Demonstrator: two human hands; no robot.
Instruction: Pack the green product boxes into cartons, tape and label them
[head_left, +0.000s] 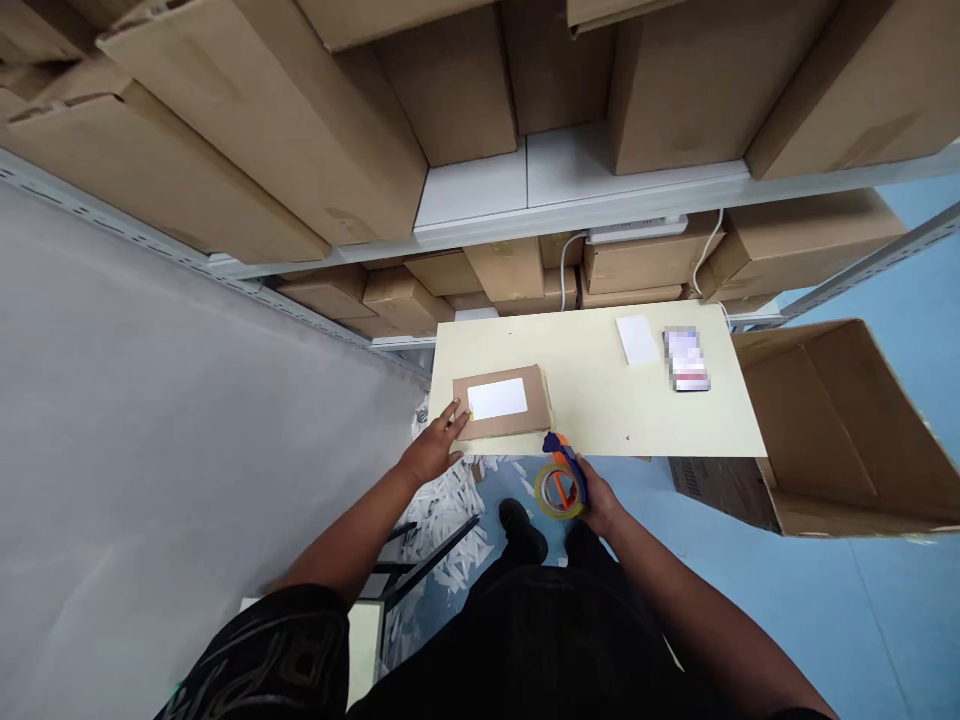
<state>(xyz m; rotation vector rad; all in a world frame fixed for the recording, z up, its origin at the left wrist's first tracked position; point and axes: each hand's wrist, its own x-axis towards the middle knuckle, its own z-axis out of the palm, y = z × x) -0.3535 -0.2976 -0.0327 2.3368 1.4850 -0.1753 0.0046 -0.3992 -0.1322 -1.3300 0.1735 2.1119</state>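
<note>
A flat cardboard box (pixel 501 424) with a white label (pixel 498 398) lies at the left end of the pale table (pixel 592 400). My left hand (pixel 436 446) rests at the box's left edge, fingers spread, with the fingertips on the cardboard near the label's corner. In front of the table's near edge, my right hand (pixel 598 500) is wrapped round a blue and orange tape dispenser (pixel 576 472). A roll of yellowish tape (pixel 552 491) sits on the dispenser. The dispenser's front end is close to the box's near right corner; I cannot tell whether they touch.
A white paper pad (pixel 637 340) and a phone with a blurred screen (pixel 686 358) lie on the table's right. Shelves (pixel 480 225) full of cartons rise behind. A large open carton (pixel 840 430) stands at right, a wall (pixel 187 400) at left. Paper strips (pixel 446 510) litter the floor.
</note>
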